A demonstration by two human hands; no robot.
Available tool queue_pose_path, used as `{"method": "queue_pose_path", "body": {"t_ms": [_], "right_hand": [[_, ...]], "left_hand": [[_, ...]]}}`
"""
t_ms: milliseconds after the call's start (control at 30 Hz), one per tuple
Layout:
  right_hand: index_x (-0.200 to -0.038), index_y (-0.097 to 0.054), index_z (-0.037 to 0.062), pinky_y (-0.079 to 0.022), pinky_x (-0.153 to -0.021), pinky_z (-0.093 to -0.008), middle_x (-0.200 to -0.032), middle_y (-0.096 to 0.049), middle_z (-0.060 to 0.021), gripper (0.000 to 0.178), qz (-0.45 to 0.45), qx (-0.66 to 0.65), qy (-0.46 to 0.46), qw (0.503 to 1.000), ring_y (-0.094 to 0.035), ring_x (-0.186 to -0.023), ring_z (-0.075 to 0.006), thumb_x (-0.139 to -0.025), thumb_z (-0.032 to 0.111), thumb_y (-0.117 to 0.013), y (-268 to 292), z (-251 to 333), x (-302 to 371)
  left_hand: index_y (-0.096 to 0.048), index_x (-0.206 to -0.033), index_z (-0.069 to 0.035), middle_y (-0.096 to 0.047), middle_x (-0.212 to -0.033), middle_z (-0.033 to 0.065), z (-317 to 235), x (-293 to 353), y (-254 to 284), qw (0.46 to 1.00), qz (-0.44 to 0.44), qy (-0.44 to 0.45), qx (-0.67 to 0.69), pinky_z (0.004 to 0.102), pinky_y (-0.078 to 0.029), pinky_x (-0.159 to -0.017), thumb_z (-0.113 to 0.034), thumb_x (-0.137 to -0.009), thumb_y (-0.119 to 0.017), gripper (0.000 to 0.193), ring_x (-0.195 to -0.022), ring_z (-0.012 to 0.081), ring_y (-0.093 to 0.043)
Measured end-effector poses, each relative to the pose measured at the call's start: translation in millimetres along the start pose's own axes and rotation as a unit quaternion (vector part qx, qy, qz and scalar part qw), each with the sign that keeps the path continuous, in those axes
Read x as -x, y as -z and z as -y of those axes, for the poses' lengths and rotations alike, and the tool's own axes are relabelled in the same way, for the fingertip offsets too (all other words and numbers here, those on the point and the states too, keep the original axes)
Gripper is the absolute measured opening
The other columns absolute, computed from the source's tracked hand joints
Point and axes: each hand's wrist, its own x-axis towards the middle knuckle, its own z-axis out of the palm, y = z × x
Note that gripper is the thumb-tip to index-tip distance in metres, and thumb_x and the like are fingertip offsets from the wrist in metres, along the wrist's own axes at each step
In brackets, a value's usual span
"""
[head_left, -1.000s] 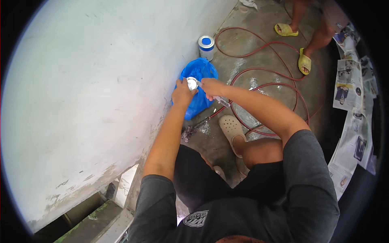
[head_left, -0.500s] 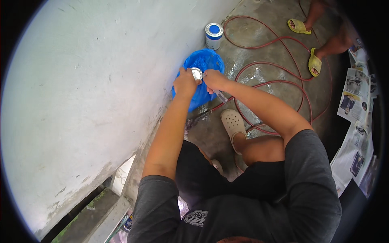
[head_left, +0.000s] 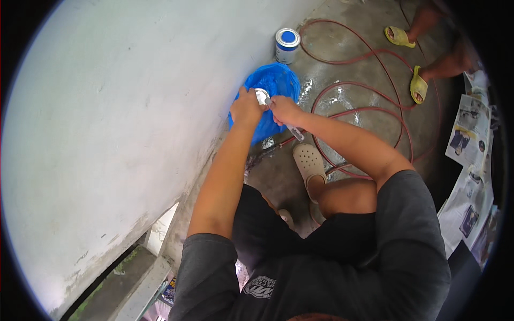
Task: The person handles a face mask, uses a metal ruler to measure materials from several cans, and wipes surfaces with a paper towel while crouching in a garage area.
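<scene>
Over a container lined with a blue plastic bag (head_left: 266, 131), my left hand (head_left: 246, 109) is closed round a small round can (head_left: 262, 97) with a silvery-white top. My right hand (head_left: 285, 109) grips a slim tool (head_left: 295, 132), whose pale, light-coloured end sticks out below the fist. The tool's other end meets the can's rim beside my left fingers. Its exact kind is hard to make out. Both hands nearly touch each other above the blue bag.
A larger can with a blue cap (head_left: 287, 45) stands beyond the bag by the white wall (head_left: 134, 107). A red hose (head_left: 369, 107) lies coiled on the wet concrete floor. Another person's feet in yellow slippers (head_left: 418, 85) are at the upper right, near newspaper sheets (head_left: 465, 134).
The whole view has shifted slightly. Both hands keep their grip on the can and the tool, and the tool's end has tilted slightly at the rim.
</scene>
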Motion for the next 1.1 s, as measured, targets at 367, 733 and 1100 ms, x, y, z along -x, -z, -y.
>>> {"method": "queue_pose_path", "body": {"t_ms": [367, 733, 1100], "right_hand": [[-0.102, -0.061, -0.0031, -0.055, -0.062, -0.0439, -0.074, -0.069, -0.0178, 0.027, -0.026, 0.125, 0.036, 0.991, -0.069, -0.058, -0.0288, -0.097, 0.016, -0.043, 25.4, 3.8, 3.5], [-0.093, -0.068, -0.0060, -0.057, -0.062, -0.0425, -0.071, -0.071, -0.0191, 0.022, -0.060, 0.199, 0.066, 0.976, -0.072, -0.061, -0.0287, -0.090, 0.010, -0.052, 23.4, 5.7, -8.1], [-0.087, -0.069, -0.0055, -0.056, -0.055, -0.0375, -0.065, -0.069, -0.0150, 0.024, -0.012, 0.175, 0.018, 0.984, -0.069, -0.054, -0.0242, -0.093, 0.015, -0.057, 18.3, 18.3, -13.9]], "left_hand": [[-0.050, -0.139, -0.013, -0.051, -0.131, 0.0154, -18.3, 8.3, 13.7, 1.000, 0.008, 0.018, -0.001, 0.0491, -0.056, -0.085, -0.035, -0.074, -0.085, 0.077, -0.106, 0.0364, -0.067], [-0.049, -0.142, -0.013, -0.051, -0.132, 0.0131, 3.0, 3.2, 2.5, 0.998, 0.011, -0.059, -0.017, 0.0494, -0.055, -0.084, -0.038, -0.079, -0.080, 0.074, -0.104, 0.0376, -0.067], [-0.054, -0.140, -0.014, -0.057, -0.129, 0.0127, -6.9, 0.4, 1.5, 1.000, -0.008, -0.011, -0.004, 0.0482, -0.055, -0.085, -0.040, -0.077, -0.082, 0.073, -0.106, 0.0372, -0.066]]}}
